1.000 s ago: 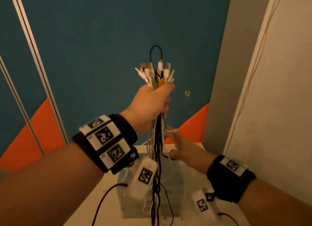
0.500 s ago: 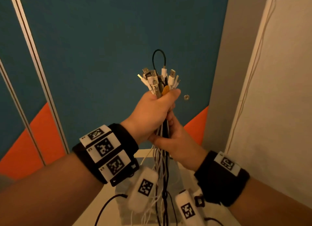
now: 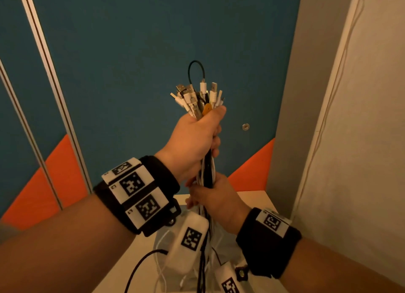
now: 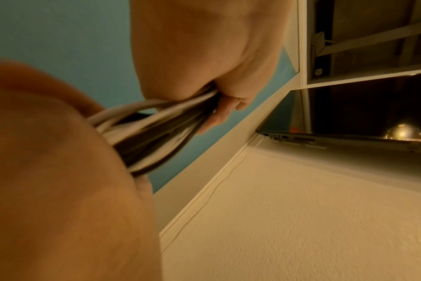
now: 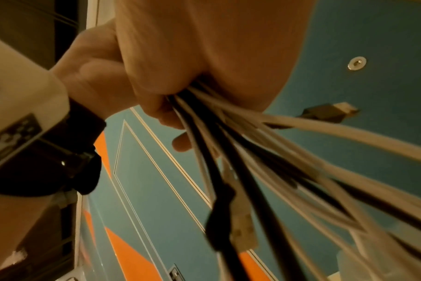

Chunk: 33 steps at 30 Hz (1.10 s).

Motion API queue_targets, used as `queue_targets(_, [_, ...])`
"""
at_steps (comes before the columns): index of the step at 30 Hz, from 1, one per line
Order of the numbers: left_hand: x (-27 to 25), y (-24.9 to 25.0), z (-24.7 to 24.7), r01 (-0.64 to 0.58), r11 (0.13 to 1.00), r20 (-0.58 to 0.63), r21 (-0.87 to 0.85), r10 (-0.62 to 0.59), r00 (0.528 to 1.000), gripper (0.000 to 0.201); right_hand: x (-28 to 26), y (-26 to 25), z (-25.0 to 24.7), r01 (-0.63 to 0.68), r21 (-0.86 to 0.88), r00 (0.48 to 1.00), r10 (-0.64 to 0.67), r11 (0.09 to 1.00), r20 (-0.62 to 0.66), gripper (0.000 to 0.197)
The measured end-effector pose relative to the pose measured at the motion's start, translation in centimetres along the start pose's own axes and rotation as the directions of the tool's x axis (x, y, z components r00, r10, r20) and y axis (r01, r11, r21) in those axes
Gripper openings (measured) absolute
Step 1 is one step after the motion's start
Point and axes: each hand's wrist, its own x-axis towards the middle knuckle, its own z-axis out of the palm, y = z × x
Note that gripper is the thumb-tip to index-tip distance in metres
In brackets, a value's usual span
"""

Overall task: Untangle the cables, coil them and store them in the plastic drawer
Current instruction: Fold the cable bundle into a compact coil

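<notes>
White and black cables (image 3: 206, 167) hang bunched vertically, plugs (image 3: 196, 97) uppermost.

We cannot follow the cables (image 3: 206, 174) where they pass inside the left hand (image 3: 195, 139) and again inside the right hand (image 3: 215, 199); their lower ends run off the bottom edge of the head view. The clear plastic drawer (image 3: 230, 252) on the bench (image 3: 256, 197) sits mostly behind our wrists, so we cannot tell its contents. In the left wrist view the right hand (image 4: 60, 180) is a close blur. We cannot read the plug (image 5: 243, 226) types in the right wrist view.
</notes>
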Motion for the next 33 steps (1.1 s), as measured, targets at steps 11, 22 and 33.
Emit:
queue_targets(11, [0.2, 0.5, -0.6, 0.012, 0.999, -0.018, -0.044, -0.013, 1.0, 0.032, 0.0, 0.2, 0.1, -0.018, -0.087, 1.0, 0.019, 0.996, 0.003, 0.012])
queue_targets(22, [-0.6, -0.5, -3.9, 0.028, 0.953, -0.159, -0.301, -0.079, 0.984, 0.025, 0.6, -0.3, -1.5, -0.002, -0.416, 1.0, 0.0, 0.909, -0.005, 0.024])
queue_targets(33, [-5.8, -3.9, -11.8, 0.2, 0.64, 0.293, 0.742, -0.577, 0.762, 0.062, 2.9, 0.2, -4.4, -0.179, -0.76, 0.965, 0.263, 0.625, -0.011, 0.013])
